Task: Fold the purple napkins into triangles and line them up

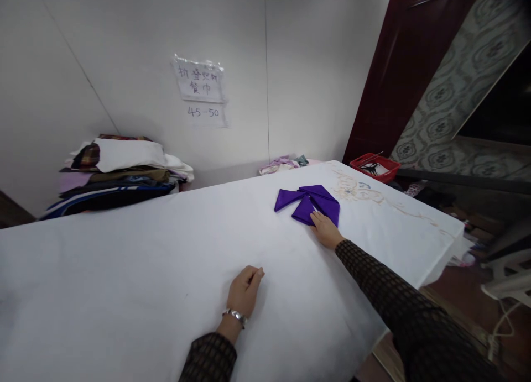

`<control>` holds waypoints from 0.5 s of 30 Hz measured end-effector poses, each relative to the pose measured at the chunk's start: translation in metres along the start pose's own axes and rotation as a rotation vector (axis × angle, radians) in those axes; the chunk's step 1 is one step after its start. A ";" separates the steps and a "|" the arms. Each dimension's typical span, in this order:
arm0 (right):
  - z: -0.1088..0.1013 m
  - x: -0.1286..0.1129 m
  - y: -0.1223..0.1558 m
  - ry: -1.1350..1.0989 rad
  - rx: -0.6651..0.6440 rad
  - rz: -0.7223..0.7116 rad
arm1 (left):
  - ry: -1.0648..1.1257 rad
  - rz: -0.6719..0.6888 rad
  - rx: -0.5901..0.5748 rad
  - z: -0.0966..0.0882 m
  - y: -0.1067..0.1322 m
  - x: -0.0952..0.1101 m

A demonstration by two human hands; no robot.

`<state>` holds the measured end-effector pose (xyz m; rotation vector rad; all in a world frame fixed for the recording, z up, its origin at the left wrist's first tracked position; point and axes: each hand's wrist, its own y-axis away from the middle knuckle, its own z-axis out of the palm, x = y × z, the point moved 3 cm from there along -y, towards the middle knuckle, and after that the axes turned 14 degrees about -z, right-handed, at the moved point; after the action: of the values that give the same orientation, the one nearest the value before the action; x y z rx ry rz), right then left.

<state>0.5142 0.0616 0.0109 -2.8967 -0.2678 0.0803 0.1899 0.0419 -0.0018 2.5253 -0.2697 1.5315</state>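
Observation:
A folded purple napkin (317, 197) lies on the white-covered table, a pointed flap sticking out to its left and a narrow gap in its middle. My right hand (327, 230) reaches across to the napkin's near edge. Its fingers are stretched out and rest on the cloth; the thumb is not clearly seen. Nearer to me, my left hand (244, 289) is curled into a loose fist over the tablecloth, apart from the napkin, with nothing visible in it. A silver bracelet or watch (235, 317) circles the left wrist.
White cloth with beige embroidery covers the table (124, 282). Folded clothes (124, 172) are stacked at the back left against the wall. Crumpled fabric (282, 164) lies by the far edge. A red basket (375, 168) holding scissors sits at the far right corner. Handwritten paper (201, 89) hangs on the wall.

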 end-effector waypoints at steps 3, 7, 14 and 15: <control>-0.001 -0.002 0.006 0.018 0.006 0.001 | -0.004 0.011 -0.001 0.000 -0.001 0.000; 0.000 -0.003 0.021 0.013 0.023 -0.001 | -0.005 0.022 0.002 0.000 -0.001 -0.001; -0.002 -0.024 0.054 -0.027 0.074 -0.037 | 0.001 0.039 0.002 0.001 -0.001 0.000; -0.002 -0.030 0.058 -0.035 0.075 -0.050 | -0.003 0.040 0.003 0.001 -0.001 0.000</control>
<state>0.4950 0.0004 0.0008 -2.8141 -0.3361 0.1291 0.1907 0.0431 -0.0024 2.5400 -0.3201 1.5434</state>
